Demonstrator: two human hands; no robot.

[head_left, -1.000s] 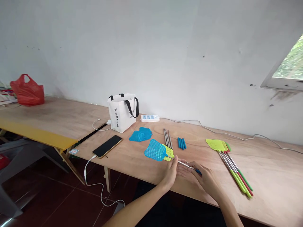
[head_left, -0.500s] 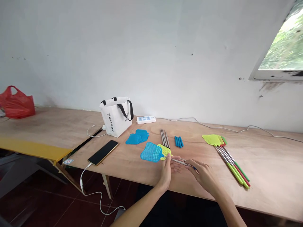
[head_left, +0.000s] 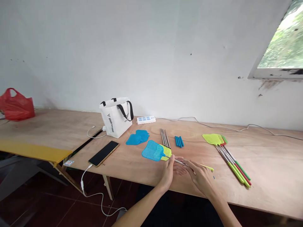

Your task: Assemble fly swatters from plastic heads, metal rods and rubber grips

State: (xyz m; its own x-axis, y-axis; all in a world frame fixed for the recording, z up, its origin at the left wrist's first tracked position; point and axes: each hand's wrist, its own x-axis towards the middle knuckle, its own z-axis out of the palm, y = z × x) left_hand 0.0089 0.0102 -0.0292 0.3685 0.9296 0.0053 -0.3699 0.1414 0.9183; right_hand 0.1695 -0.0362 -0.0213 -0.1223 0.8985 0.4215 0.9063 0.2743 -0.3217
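A blue fly swatter (head_left: pixel 153 151) with a thin metal rod is held out in front of me, its mesh head pointing left. My left hand (head_left: pixel 168 168) pinches the rod just behind the head. Farther right along the same rod, my right hand (head_left: pixel 197 172) is closed around it, hiding most of the handle. Partly under the blue head and behind my hands lies a yellow-green fly swatter (head_left: pixel 167 152), whose handle end shows beyond my right hand. Close behind are several metal rods (head_left: pixel 165 138), several blue handle grips (head_left: pixel 179 141) and loose blue swatter heads (head_left: pixel 137 138).
On the right lie several fly swatters (head_left: pixel 227 160) with yellow-green, red and green handles. A black phone (head_left: pixel 104 153) on a cable lies left, near a white bag (head_left: pixel 116 119) and a power strip (head_left: pixel 146 119). A red plastic bag (head_left: pixel 17 105) stands far left.
My right hand has shifted slightly left along the rod. The blue swatter head has risen a little, and the yellow-green handle end now shows past my right hand.
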